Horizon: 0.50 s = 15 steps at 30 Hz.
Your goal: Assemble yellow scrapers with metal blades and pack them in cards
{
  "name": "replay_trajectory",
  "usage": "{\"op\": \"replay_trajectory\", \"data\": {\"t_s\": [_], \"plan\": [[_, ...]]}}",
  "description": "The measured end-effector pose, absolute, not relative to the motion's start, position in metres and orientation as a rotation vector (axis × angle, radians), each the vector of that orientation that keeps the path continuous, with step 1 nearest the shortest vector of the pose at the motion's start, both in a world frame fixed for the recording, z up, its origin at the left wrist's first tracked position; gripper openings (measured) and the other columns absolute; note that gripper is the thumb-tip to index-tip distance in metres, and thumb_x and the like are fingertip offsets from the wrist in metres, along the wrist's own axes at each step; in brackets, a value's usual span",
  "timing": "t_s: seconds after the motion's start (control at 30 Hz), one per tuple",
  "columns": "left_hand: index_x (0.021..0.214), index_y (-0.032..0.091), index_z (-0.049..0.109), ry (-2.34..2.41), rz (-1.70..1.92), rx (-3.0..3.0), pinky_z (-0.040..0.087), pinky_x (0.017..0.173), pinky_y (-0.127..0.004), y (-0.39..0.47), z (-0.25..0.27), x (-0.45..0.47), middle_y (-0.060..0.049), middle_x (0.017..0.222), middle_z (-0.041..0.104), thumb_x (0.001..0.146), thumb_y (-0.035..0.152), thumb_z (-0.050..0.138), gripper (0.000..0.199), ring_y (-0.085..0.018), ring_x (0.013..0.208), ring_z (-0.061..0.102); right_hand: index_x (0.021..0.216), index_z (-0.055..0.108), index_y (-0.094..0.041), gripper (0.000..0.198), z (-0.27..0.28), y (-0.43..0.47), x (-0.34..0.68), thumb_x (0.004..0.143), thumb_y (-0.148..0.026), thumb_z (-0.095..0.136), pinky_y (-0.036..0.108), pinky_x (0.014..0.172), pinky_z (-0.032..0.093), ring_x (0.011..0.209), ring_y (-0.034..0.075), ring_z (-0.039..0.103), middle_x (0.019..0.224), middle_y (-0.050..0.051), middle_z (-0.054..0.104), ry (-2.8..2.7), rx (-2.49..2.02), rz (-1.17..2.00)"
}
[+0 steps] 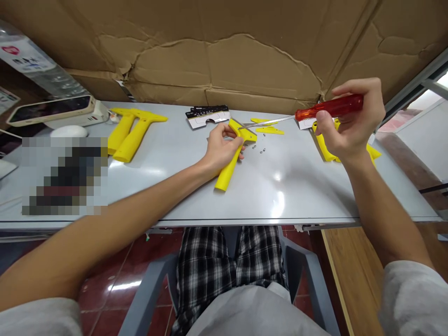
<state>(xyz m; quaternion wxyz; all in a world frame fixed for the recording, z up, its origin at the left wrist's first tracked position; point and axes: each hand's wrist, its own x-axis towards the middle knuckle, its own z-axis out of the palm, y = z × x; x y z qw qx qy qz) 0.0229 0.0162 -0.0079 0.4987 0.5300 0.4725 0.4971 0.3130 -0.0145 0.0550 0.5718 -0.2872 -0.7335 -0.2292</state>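
My left hand (224, 147) is closed round a yellow plastic handle piece (227, 173) with a T-shaped head, held tilted over the table. In my right hand (357, 121) is a screwdriver with a clear red handle (329, 106). Its long metal shaft (268, 122) reaches left, and the tip meets the head of the yellow piece, by my left fingers. Several small screws (262, 150) lie on the table just right of the left hand. Behind them are flat yellow strips (269, 130).
More yellow handle pieces lie at the left (131, 135) and, partly behind my right hand, at the right (325, 144). Black-and-white cards (207, 115) lie at the back. A phone (52, 109), a white mouse (69, 131) and a plastic bottle (38, 60) stand left. Cardboard (224, 56) walls the back edge.
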Motion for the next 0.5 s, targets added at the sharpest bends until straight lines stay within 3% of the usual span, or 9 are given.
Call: {"op": "replay_trajectory", "data": {"t_s": [0.17,0.27,0.4,0.5], "plan": [[0.091,0.021,0.054,1.142,1.198,1.279,0.06,0.042,-0.027,0.0168,-0.0075,0.0232,-0.003,0.108,0.06,0.085,0.002,0.072,0.026,-0.014,0.063,0.074,0.093,0.063,-0.015,0.039,0.0545,-0.0137,0.3098,0.092,-0.051,0.08,0.012,0.048,0.04,0.056,0.001,0.061,0.072,-0.006,0.06,-1.646,-0.747,-0.555],[0.091,0.02,0.054,1.138,1.193,1.289,0.06,0.041,-0.028,0.017,-0.008,0.0231,-0.004,0.109,0.06,0.087,0.002,0.07,0.025,-0.015,0.064,0.074,0.086,0.061,-0.014,0.04,0.0552,-0.0126,0.3113,0.096,-0.05,0.074,0.012,0.051,0.04,0.057,0.0,0.057,0.072,-0.005,0.061,-1.633,-0.754,-0.61],[0.091,0.021,0.054,1.133,1.176,1.3,0.06,0.042,-0.028,0.0171,-0.0081,0.0227,-0.004,0.11,0.063,0.086,0.002,0.072,0.026,-0.014,0.064,0.074,0.112,0.066,-0.018,0.044,0.0545,-0.0084,0.3143,0.1,-0.06,0.063,0.019,0.062,0.051,0.077,0.005,0.068,0.096,0.0,0.066,-1.707,-0.644,-0.454],[0.092,0.021,0.054,1.126,1.172,1.306,0.06,0.042,-0.027,0.0169,-0.0081,0.0223,-0.004,0.108,0.064,0.087,0.003,0.071,0.026,-0.015,0.064,0.074,0.122,0.061,-0.02,0.049,0.054,-0.0053,0.3136,0.099,-0.063,0.066,0.02,0.065,0.052,0.081,0.005,0.066,0.106,0.002,0.062,-1.724,-0.578,-0.401]]}}
